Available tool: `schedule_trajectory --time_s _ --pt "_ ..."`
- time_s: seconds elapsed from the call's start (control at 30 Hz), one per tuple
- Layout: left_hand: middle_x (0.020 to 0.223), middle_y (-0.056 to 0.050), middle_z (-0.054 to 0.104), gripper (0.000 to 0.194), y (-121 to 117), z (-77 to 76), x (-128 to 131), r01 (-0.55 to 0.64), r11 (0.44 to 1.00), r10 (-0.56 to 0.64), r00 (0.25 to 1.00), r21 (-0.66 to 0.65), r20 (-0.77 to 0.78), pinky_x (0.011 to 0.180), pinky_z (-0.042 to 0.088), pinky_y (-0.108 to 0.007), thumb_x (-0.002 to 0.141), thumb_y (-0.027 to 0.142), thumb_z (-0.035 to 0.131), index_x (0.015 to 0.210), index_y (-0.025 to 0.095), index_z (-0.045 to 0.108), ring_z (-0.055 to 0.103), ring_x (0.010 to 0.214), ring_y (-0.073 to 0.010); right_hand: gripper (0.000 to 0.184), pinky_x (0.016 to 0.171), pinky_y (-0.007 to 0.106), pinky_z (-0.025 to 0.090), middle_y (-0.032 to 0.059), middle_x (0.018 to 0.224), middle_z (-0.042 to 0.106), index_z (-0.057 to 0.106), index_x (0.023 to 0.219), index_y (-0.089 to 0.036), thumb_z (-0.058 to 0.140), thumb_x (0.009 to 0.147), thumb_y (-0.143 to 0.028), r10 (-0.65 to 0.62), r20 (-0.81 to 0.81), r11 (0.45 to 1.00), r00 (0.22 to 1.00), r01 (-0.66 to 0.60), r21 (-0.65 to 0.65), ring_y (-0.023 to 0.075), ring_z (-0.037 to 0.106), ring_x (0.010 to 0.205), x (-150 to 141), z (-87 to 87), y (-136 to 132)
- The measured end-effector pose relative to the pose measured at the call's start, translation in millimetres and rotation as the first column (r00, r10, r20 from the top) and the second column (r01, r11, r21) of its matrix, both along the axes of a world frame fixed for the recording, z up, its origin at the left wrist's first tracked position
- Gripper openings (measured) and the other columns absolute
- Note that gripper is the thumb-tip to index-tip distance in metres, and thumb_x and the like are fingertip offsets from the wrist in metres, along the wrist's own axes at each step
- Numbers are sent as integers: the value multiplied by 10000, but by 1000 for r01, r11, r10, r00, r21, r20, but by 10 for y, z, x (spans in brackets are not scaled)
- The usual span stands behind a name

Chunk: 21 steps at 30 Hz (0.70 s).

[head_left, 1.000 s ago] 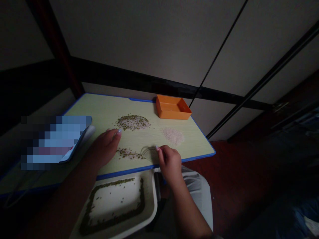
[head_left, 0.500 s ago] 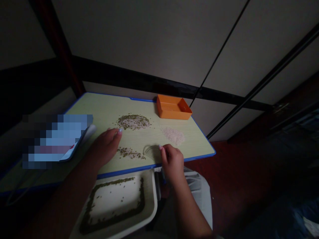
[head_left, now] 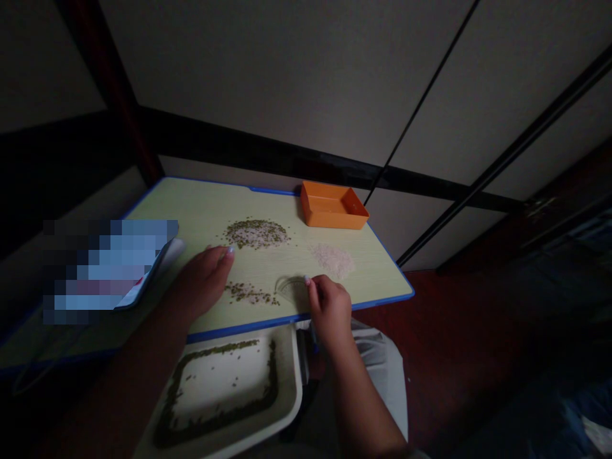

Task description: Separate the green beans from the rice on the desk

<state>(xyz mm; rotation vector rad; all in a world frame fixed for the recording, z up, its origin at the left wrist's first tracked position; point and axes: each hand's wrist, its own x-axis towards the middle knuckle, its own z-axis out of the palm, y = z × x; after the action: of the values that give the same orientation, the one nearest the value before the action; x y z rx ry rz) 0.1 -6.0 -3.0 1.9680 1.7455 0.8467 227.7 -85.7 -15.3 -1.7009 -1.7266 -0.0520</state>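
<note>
Protractor [head_left: 290, 289] pinched, right hand [head_left: 331, 311] (curled)

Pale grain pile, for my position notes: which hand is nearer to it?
Right. The right hand, holding a clear curved piece, is just on the near side of the pale grain pile; the left hand is farther off, to the pile's left.
</note>
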Motion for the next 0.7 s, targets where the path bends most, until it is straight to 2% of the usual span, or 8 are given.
schedule_trajectory --time_s 0.33,0.7 --pt "852 -43 587 385 -5 5 8 16 1000 -16 1000 -3 7 841 453 -407 854 518 217 793 242 478 567 865 -225 272 599 227 323 11 636 645 630 768 -194 450 941 -303 38 -10 999 999 -38 13 137 562 596 -21 8 -20" --pt "910 -64 602 389 7 1 12 4 1000 -4 1000 -6 1 888 446 -431 855 500 222 819 235 503 570 936 -241 249 614 236 331 13 647 659 635 779 -195 463 935 -288 60 12 998 998 -60 7 146 578 611 -46 -2 -5"
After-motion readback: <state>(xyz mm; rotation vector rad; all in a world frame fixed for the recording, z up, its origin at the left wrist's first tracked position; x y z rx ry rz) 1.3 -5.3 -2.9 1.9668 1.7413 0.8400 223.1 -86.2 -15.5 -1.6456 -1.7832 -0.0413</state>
